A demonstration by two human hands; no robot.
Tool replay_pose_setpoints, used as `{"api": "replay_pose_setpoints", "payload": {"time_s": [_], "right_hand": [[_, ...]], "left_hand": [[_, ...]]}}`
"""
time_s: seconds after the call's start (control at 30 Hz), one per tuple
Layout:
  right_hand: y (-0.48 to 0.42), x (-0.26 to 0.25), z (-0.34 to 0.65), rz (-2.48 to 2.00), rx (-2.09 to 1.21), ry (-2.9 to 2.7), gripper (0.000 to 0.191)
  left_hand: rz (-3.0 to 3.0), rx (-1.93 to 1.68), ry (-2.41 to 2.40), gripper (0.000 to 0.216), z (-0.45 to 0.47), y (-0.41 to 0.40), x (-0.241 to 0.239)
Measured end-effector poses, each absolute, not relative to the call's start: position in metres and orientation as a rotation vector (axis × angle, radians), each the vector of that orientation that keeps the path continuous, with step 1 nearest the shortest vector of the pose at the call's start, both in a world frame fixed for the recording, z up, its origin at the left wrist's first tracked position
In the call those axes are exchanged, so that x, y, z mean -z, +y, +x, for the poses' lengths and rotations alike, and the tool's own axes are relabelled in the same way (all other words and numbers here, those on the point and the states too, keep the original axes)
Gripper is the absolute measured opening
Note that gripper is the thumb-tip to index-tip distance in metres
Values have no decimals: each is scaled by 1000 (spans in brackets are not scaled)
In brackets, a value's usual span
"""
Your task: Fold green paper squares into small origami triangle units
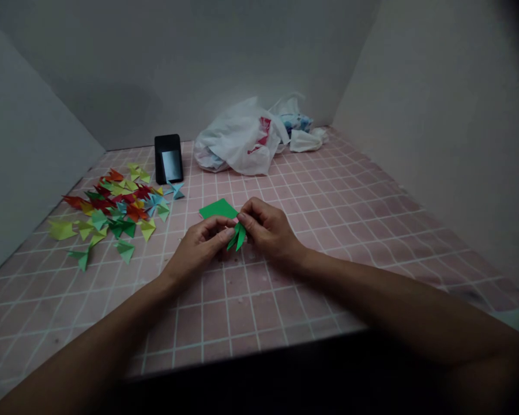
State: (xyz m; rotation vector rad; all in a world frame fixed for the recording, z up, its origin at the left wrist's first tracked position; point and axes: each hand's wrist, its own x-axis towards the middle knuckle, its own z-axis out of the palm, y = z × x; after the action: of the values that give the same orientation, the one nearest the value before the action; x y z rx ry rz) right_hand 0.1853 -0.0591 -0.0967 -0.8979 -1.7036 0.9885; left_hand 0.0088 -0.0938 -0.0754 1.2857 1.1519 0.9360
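Observation:
Between my two hands, above the middle of the table, is a folded piece of green paper [239,236] with narrow pointed flaps hanging down. My left hand [205,239] pinches it from the left with thumb and forefinger. From the right, my right hand [266,227] grips its upper edge, thumb against fingers. Just behind my left hand lies a flat green paper sheet [218,208], partly covered by the fingers. Off to the left, folded paper figures [123,227] in green, yellow, red, orange and light blue are spread in a loose group.
A pink tablecloth with white grid lines [346,202] covers the table. A black phone-like device [168,158] leans upright at the back left. White plastic bags [242,135] with red print lie at the back, beside a blue-patterned bundle [297,122]. Pale walls enclose three sides.

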Motion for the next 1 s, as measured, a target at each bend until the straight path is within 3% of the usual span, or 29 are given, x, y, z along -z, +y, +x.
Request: {"api": "replay_pose_setpoints", "payload": {"time_s": [0.27,0.6,1.0], "right_hand": [[-59,98,185,-929,-959,-1688,17],[-55,102,180,-919,-1520,-1277,21],[-59,100,178,-926,-1675,-1115,19]], "left_hand": [[1191,-985,1110,24,12,-98,78],[1228,-1086,993,28,10,-96,82],[1535,-1094,1045,14,12,-101,78]]}}
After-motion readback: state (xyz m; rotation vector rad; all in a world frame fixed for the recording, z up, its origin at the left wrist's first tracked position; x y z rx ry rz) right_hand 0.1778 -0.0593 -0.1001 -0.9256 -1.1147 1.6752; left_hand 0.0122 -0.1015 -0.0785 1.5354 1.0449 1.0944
